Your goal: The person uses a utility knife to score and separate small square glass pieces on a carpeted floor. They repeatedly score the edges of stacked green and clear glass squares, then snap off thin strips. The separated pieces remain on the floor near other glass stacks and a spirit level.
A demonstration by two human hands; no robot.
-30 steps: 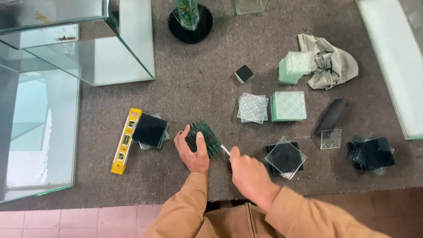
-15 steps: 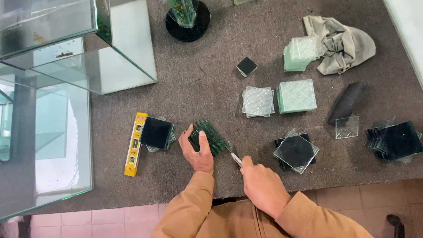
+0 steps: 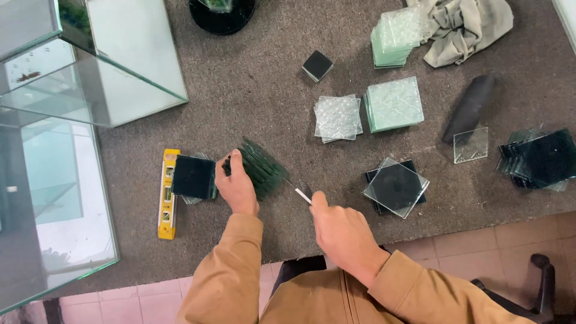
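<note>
- The dark green glass stack (image 3: 262, 168) lies tilted and fanned out on the desk (image 3: 270, 102), near the front edge, just right of a dark square tile (image 3: 193, 177) and a yellow spirit level (image 3: 168, 193).
- Our left hand (image 3: 237, 187) presses on the left end of this stack; the fingers are curled down over its edge and hold it closed, so the pieces do not slide.
- Our right hand (image 3: 342, 231) is closed around a thin metal tool (image 3: 298, 192), whose tip points at the lower right edge of the stack; whether the tip touches the glass, we cannot tell.
- To do this step well, we judge that the left hand should keep firm and even pressure, with the fingertips away from the sharp edges and away from the line of the tool.
- We think the tool should meet the glass at a low angle and with small force, because a slip goes toward the left hand.
- The stack looks uneven, so it is better to square it before we push harder.
- Farther away, the clear patterned squares (image 3: 337, 117), the pale green stack (image 3: 394, 103) and the clear pane on a dark tile (image 3: 396, 187) lie well apart from our work.
- A glass tank (image 3: 114, 66) stands at the left, near the elbow side; we should mind it.
</note>
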